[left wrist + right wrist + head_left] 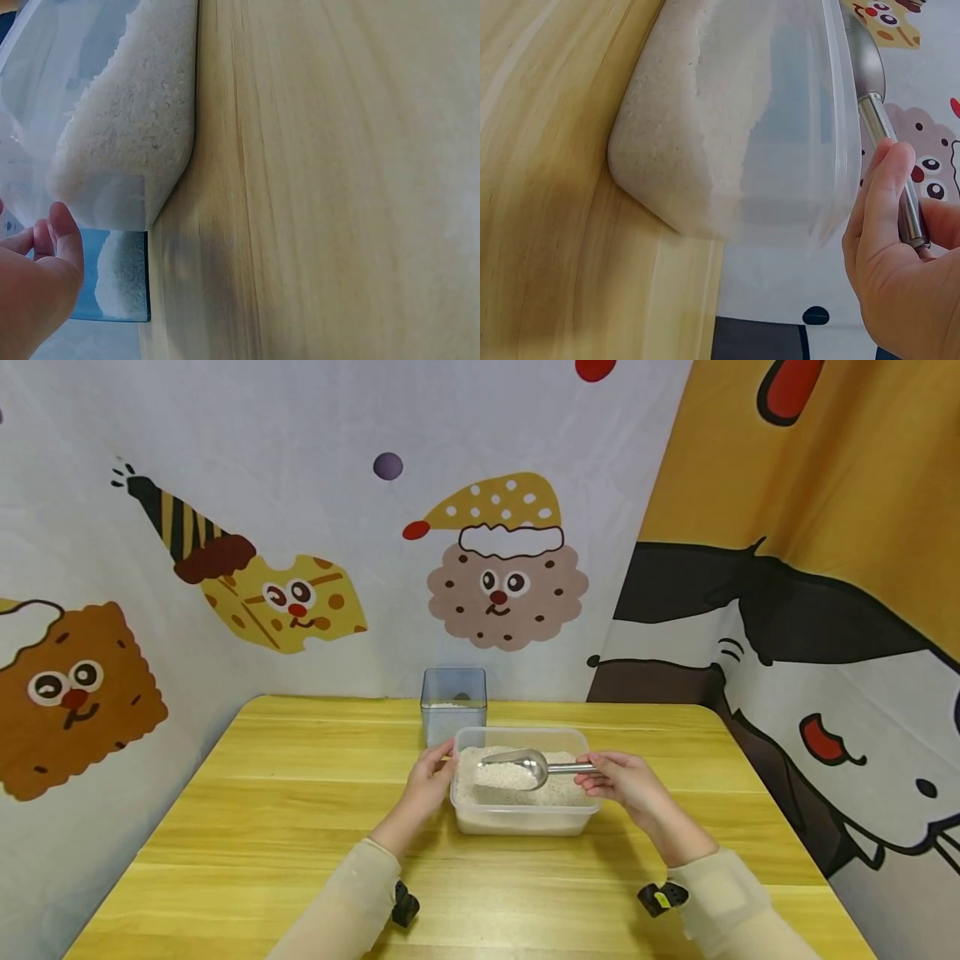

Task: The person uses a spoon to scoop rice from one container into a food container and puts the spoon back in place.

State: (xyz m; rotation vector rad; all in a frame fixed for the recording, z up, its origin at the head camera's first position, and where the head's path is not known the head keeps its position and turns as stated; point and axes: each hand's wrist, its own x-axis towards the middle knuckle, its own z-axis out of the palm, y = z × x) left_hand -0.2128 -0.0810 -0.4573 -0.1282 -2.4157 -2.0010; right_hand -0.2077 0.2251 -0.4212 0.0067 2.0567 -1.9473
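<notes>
Tabletop (262, 827) — hands flank tub (525, 818) — scoop (525, 767) above rim.

My head camera looks forward and down from above the near edge of the table (300, 827), taking in its whole top and the far edge. My left wrist camera sits low and very close, rolled sideways, facing the clear tub (45, 105) of rice. My right wrist camera is equally close and rolled, facing the same tub (795, 150). All three share that tub (525, 814).
</notes>
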